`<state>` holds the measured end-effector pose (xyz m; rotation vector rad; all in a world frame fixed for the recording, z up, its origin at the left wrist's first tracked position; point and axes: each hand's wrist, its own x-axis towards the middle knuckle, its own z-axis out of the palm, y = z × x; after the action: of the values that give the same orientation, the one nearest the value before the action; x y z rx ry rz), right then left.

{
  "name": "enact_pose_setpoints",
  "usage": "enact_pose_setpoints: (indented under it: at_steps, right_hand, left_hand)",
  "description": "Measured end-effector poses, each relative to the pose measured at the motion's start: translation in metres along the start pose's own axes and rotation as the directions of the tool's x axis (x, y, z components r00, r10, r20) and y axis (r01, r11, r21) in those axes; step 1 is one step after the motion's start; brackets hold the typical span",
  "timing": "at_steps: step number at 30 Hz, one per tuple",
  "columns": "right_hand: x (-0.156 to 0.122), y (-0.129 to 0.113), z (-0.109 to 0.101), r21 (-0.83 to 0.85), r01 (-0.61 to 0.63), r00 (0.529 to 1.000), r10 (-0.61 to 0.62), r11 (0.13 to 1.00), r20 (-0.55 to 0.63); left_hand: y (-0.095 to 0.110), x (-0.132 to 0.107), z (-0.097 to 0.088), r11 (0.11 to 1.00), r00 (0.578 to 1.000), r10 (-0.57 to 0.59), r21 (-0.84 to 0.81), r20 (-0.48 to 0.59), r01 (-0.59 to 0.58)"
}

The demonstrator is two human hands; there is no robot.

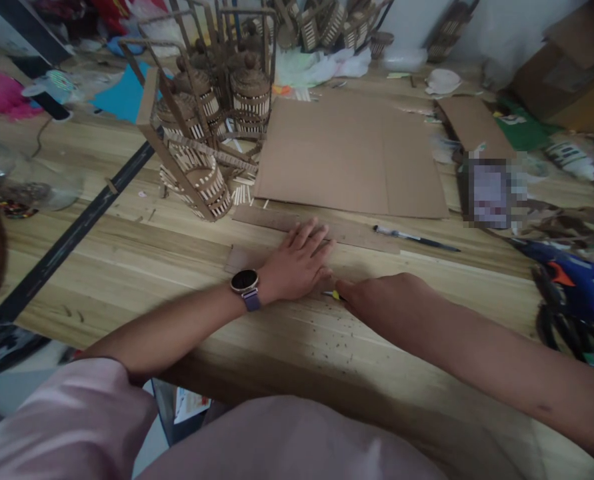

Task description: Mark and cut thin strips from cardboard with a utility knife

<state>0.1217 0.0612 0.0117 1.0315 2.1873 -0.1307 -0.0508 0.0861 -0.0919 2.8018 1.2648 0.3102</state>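
Cardboard strip [361,235], ends beyond left hand [301,263]

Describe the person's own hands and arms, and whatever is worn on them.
Both hands are bare, without gloves. Above the left hand, the wrist carries a round watch with a dark face, a metallic rim and a purplish-blue strap. A loose, pale pinkish sleeve covers the upper left arm. The right hand has no watch at its wrist, and no right sleeve shows.

Matt cardboard strip [267,217], smooth wooden tabletop [151,267], seemingly plastic pen [417,239]
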Motion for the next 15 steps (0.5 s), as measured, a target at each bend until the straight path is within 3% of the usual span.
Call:
enact_pose_setpoints:
  at_steps: [15]
  right_hand:
    - [-0.006, 0.017, 0.039, 0.026, 0.021, 0.983, -0.016, 0.999, -0.182]
  left_hand:
    - [-0.002, -0.001, 0.002, 0.999, 1.000, -0.004, -0.044, 0.003, 0.004]
